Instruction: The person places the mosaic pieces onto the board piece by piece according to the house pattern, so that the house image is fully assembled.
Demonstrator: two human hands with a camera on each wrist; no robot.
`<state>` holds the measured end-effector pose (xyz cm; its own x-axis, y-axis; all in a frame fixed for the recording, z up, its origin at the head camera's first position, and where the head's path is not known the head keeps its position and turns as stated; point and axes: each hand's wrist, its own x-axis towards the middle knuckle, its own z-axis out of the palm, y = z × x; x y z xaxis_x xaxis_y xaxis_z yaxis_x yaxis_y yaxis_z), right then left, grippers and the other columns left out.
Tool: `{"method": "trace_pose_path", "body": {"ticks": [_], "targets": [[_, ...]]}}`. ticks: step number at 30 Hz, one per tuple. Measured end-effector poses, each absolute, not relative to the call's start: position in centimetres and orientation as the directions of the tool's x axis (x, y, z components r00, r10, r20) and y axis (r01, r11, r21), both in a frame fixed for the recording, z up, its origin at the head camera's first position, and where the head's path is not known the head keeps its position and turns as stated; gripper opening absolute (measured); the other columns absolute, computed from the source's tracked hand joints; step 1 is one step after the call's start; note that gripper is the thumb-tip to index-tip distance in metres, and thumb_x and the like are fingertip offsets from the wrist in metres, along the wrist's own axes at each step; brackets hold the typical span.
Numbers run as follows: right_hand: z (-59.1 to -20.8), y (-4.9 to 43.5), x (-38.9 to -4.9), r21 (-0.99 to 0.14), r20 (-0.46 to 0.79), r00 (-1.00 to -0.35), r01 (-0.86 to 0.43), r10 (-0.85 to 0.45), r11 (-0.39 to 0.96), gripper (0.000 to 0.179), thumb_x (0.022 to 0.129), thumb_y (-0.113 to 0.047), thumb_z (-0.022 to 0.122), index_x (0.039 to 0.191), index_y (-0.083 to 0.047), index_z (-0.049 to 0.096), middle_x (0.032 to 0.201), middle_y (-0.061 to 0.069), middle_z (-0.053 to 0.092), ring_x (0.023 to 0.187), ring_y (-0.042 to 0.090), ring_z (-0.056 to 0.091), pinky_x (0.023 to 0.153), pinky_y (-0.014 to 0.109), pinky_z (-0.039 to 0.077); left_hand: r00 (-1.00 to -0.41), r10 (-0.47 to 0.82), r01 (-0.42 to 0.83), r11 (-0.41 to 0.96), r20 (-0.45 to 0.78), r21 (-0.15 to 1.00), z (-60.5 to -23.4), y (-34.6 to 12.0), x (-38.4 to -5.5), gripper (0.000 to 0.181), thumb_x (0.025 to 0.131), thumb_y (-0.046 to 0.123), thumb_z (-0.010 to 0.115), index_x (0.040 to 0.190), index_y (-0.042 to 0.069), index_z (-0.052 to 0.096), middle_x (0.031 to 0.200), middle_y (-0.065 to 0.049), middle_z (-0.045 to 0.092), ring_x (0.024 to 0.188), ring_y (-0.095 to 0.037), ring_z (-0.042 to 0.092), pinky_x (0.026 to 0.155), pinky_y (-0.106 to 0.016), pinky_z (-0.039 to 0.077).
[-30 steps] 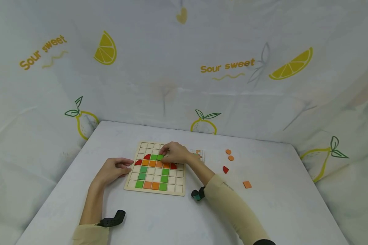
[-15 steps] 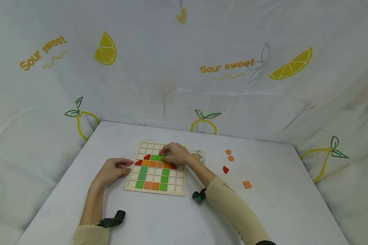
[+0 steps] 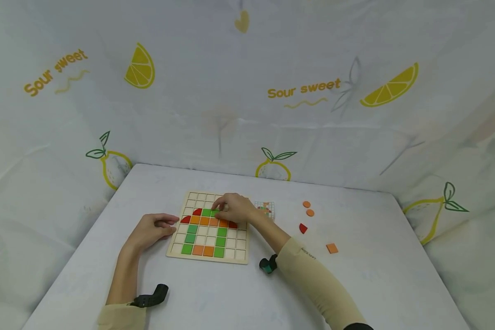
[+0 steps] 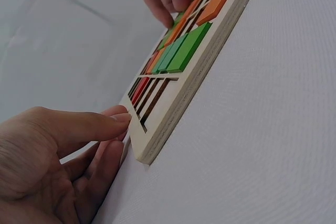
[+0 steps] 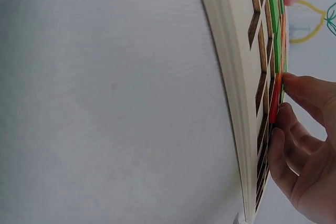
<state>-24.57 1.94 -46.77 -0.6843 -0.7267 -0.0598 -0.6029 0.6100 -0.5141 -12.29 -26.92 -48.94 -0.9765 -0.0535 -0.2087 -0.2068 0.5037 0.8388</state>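
Note:
A wooden grid board [image 3: 241, 257] lies on the table with green, orange and red tiles set in its cells. My right hand [image 3: 236, 207] is over the board's upper middle, thumb and forefinger pinching a green square tile [image 3: 215, 213] in the row above the orange ones. In the right wrist view, the fingers of that right hand [image 5: 310, 145] bend at the board's face beside a red piece [image 5: 275, 98]. My left hand [image 3: 148, 230] stays at the board's left edge. The left wrist view has its thumb and fingertips [image 4: 122, 117] right at the rim, loosely bent.
A small printed pattern card [image 3: 268, 208] lies beyond the right forearm. Loose pieces lie to the right: an orange disc [image 3: 306, 204], another orange disc [image 3: 310, 213], a red quarter-round piece [image 3: 303, 228] and an orange square [image 3: 332, 248]. A printed curtain [image 3: 214, 91] hangs behind the table.
The green tile under my right fingers was slightly tilted and now lies flat in line with its row. My right hand has shifted only slightly; the left hand stays put.

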Motion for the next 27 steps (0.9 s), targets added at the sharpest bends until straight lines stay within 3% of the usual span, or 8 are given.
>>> {"method": "trace_pose_path", "body": {"ticks": [4,10,19,22,27], "targets": [[-46.9,2.2,-24.7,-0.514,-0.055,-0.686,-0.604,-0.726,0.61,0.022,0.103,-0.03,0.074,0.122,-0.021,0.081,0.112,0.0,0.079,0.099,0.013,0.068,0.082,0.029,0.054,-0.978,-0.046,-0.197,0.506,-0.202,0.84,-49.0,-27.0,-12.4,0.037,0.097,0.011,0.079,0.132,-0.001,0.074,0.102,-0.009,0.075,0.089,-0.016,0.064,0.07,-0.022,0.055],[-46.6,4.0,-25.1,-0.618,-0.05,-0.671,-0.561,-0.739,0.551,0.02,0.103,-0.025,0.074,0.119,-0.015,0.081,0.107,0.004,0.08,0.087,0.011,0.065,0.078,0.024,0.051,-0.979,-0.042,-0.194,0.509,-0.201,0.839,-49.2,-27.1,-12.5,0.037,0.097,0.012,0.079,0.131,0.0,0.074,0.102,-0.01,0.075,0.09,-0.016,0.063,0.07,-0.022,0.054],[-45.9,10.6,-25.5,-0.722,-0.043,-0.744,-0.439,-0.667,0.535,0.021,0.103,-0.019,0.074,0.119,-0.008,0.08,0.101,0.007,0.073,0.068,0.011,0.059,0.063,0.021,0.049,-0.975,-0.05,-0.209,0.518,-0.214,0.829,-49.1,-27.1,-12.4,0.036,0.097,0.012,0.078,0.132,0.002,0.075,0.104,-0.01,0.075,0.091,-0.016,0.063,0.072,-0.022,0.054],[-45.9,13.4,-25.5,-0.748,-0.05,-0.764,-0.398,-0.644,0.531,0.022,0.102,-0.017,0.074,0.12,-0.005,0.078,0.1,0.009,0.071,0.062,0.016,0.061,0.059,0.023,0.05,-0.977,-0.047,-0.201,0.523,-0.207,0.829,-49.1,-27.1,-12.3,0.036,0.097,0.012,0.079,0.132,0.001,0.075,0.103,-0.01,0.075,0.09,-0.016,0.063,0.071,-0.023,0.054],[-45.9,18.6,-24.9,-0.761,-0.075,-0.79,-0.349,-0.609,0.546,0.024,0.103,-0.016,0.073,0.123,-0.002,0.077,0.105,0.014,0.071,0.068,0.027,0.066,0.06,0.024,0.052,-0.979,-0.037,-0.192,0.515,-0.202,0.835,-49.0,-27.1,-12.3,0.037,0.097,0.012,0.079,0.132,0.0,0.074,0.102,-0.01,0.076,0.09,-0.016,0.063,0.07,-0.023,0.054]]}}
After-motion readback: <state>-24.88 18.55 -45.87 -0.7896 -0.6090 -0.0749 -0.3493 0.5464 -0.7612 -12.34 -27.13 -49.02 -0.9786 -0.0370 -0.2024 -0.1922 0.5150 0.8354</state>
